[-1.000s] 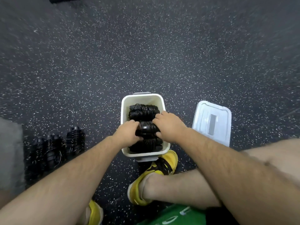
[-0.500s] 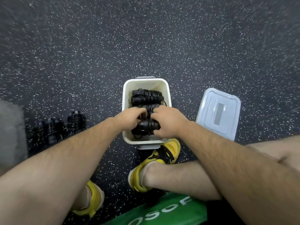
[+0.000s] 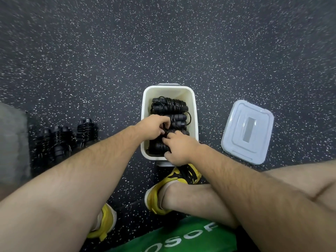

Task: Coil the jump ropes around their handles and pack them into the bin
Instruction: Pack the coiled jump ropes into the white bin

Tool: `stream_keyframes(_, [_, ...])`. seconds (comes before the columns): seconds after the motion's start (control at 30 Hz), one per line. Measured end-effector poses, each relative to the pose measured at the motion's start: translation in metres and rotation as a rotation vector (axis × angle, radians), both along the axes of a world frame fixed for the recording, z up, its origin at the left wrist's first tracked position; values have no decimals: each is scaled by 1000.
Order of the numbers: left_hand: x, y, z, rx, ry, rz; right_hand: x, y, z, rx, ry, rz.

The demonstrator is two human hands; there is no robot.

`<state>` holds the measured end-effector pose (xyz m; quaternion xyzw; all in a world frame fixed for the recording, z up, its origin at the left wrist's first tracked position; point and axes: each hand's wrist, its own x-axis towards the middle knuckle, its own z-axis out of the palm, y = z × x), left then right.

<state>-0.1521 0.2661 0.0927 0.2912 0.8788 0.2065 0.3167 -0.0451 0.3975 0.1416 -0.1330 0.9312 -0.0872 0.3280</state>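
Note:
A white bin (image 3: 194,108) stands on the speckled floor in front of my feet. Inside lie several black jump ropes coiled round their handles; the far bundle (image 3: 169,104) is fully visible. My left hand (image 3: 153,126) reaches in from the left, fingers curled on a middle coiled rope (image 3: 179,120). At the bin's near end, my right hand (image 3: 179,149) has its fingers curled over a near coiled rope (image 3: 157,147). Both hands hide much of the bundles beneath them. More coiled ropes (image 3: 60,142) lie on the floor at the left.
The bin's pale lid (image 3: 247,131) lies flat on the floor to the right. My yellow shoes (image 3: 183,174) are just behind the bin. A green surface (image 3: 181,237) is under my legs. A grey object (image 3: 12,142) sits at the left edge.
Both hands stayed in the bin, shifting the ropes. My left hand moved toward the middle, my right hand back toward the near end. The camera view drifted.

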Motion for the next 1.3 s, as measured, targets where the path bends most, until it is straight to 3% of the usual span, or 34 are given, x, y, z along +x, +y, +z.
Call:
stream_keyframes(0.23, [16,-3,-6,15,95,3,2,-4,-12,39,-10,13])
stream_keyframes(0.37, [26,-4,-6,3,364,-146,2,-5,-13,7,9,-85])
stream_keyframes(0.43, [30,-3,-2,-34,411,-214,2,-7,-14,13,23,-95])
stream_keyframes(0.6, [47,-8,-6,-85,399,-215,3,-14,-20,112,126,-95])
stream_keyframes(0.7, [56,-26,-18,-67,442,-266,2,-19,-24,94,69,-217])
stream_keyframes(0.87, [50,-31,-16,-176,402,-346,-8,3,-16,0,-60,-200])
stream_keyframes(1.0, [51,-28,-16,-199,410,-318,-3,4,-21,52,-20,-319])
stream_keyframes(1.3, [61,-27,-10,-192,422,-259,3,-7,-19,110,17,-267])
